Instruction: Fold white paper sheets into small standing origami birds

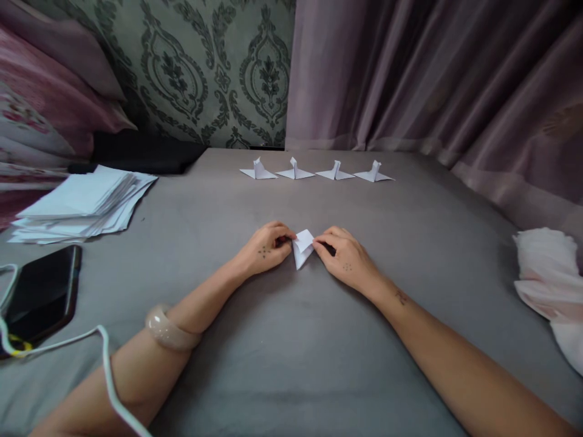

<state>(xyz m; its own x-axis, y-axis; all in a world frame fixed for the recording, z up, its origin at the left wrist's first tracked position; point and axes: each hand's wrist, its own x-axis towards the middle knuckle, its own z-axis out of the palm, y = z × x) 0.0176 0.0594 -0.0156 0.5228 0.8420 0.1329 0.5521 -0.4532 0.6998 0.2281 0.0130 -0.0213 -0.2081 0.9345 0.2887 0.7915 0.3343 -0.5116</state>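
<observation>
**Folding a small paper on the grey bed**

Nearest me, a white cable (107, 358) curled across my left forearm, which wore a pale bangle (169, 331). A dark phone (42, 294) lay just left of it on the grey bed (291, 364). Further out, my left hand (266, 249) and right hand (344, 258) met at a small folded white paper (303, 247); both hands were pinched on it, one at each side, and it rested on the sheet between them. To the right lay a pale cloth (549, 285). To the left sat a stack of white paper sheets (84, 203). Beyond, four folded paper figures (316, 171) stood in a row, well apart from my hands, before the curtain (432, 79) and patterned wall (204, 67)
</observation>
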